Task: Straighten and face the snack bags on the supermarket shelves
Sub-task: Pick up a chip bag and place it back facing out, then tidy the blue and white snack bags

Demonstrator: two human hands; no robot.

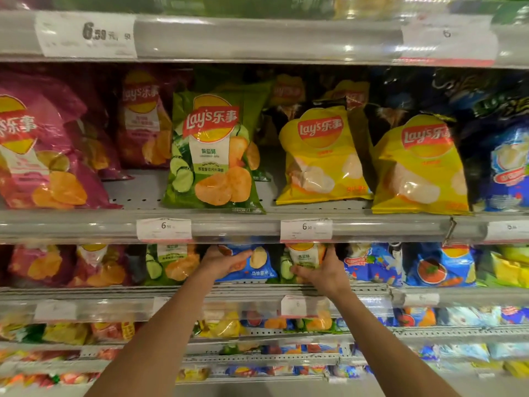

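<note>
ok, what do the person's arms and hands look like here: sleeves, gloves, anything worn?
Both forearms are bare as far as the frame shows, with no sleeves in view. The left hand and right hand are bare too: no gloves, and no watch, bracelet or ring can be seen on them.

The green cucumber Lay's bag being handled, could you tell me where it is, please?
In the head view, the green cucumber bag stands on the second shelf, gripped by the right hand, right of the blue bag.
</note>
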